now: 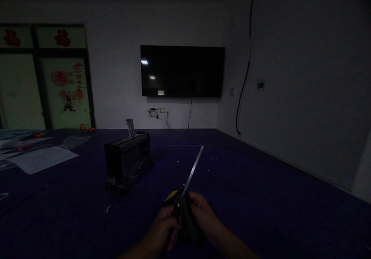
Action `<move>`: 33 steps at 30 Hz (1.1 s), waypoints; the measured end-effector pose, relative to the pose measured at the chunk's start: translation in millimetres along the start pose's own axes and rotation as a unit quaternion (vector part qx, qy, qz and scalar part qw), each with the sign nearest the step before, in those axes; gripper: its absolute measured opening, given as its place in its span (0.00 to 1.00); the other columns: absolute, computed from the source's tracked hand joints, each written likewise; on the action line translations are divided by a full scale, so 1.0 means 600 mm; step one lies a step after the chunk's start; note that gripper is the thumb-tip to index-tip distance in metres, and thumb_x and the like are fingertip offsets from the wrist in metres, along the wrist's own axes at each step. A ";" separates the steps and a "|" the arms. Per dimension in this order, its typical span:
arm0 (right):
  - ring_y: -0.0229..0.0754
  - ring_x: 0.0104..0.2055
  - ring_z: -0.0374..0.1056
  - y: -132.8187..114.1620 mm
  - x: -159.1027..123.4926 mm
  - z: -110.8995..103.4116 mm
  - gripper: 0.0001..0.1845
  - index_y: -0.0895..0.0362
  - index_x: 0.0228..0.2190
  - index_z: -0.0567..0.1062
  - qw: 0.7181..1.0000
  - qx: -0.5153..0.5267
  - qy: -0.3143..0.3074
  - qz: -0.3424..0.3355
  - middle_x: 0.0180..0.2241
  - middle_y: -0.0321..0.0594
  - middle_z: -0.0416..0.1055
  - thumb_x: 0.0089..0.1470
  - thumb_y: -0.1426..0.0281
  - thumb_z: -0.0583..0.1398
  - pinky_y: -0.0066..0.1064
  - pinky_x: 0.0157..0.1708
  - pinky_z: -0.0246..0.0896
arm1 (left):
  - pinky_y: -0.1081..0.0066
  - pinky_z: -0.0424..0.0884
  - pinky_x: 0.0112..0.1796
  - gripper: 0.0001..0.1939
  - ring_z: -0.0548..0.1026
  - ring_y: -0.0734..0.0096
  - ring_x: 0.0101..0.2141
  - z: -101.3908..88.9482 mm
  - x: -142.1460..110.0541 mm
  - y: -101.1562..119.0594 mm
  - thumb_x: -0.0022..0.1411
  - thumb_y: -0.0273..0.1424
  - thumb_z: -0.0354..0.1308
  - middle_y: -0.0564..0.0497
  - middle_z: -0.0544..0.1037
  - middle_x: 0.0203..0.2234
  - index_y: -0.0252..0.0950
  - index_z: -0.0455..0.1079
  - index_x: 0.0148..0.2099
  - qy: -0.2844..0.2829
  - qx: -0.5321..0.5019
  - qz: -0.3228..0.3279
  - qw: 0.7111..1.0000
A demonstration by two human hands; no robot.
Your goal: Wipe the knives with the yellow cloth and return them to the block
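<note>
My left hand (165,225) and my right hand (204,214) are both closed round a dark tool (187,222) low in the middle of the view. It has a yellow part on its left side, and a long, thin silvery strip (193,169) sticks out of it, up and forward. Poor light and my fingers hide most of its body, so its exact kind does not show. Ahead to the left, apart from my hands, stands a black toaster-like box (127,160). A crumpled, silvery patterned piece (131,128) rises from its top.
Papers (43,159) and clear plastic (74,141) lie on the dark blue surface (232,212) at the left. Small orange things (87,128) lie farther back. White scraps (208,170) are scattered ahead. A television (182,71) hangs on the far wall; a black cable (245,83) runs down the right wall.
</note>
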State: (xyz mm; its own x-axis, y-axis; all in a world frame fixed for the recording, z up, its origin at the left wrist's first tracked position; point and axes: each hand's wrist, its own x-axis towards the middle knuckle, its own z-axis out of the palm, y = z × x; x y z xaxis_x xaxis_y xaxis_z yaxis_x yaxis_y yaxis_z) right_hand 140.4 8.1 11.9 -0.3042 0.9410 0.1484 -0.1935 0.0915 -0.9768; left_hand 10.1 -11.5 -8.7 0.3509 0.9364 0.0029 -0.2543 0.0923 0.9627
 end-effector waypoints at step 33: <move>0.37 0.19 0.64 0.011 0.003 -0.001 0.21 0.57 0.25 0.72 0.999 -0.038 0.024 -0.030 0.20 0.35 0.70 0.39 0.52 0.62 0.28 0.21 0.59 | 0.80 0.44 0.07 0.06 0.51 0.81 0.05 -0.003 0.005 -0.007 0.35 0.30 0.48 0.59 0.59 0.04 0.35 0.62 0.22 -0.008 0.020 0.000 1.000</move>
State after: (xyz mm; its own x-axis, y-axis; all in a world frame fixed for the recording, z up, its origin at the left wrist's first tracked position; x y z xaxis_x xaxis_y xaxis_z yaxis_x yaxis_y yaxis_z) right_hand 139.2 10.9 5.6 -0.2484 0.9477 0.2002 -0.1380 0.1700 -0.9757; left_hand 10.8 -8.7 -13.3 0.3659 0.9306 0.0063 -0.2187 0.0794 0.9726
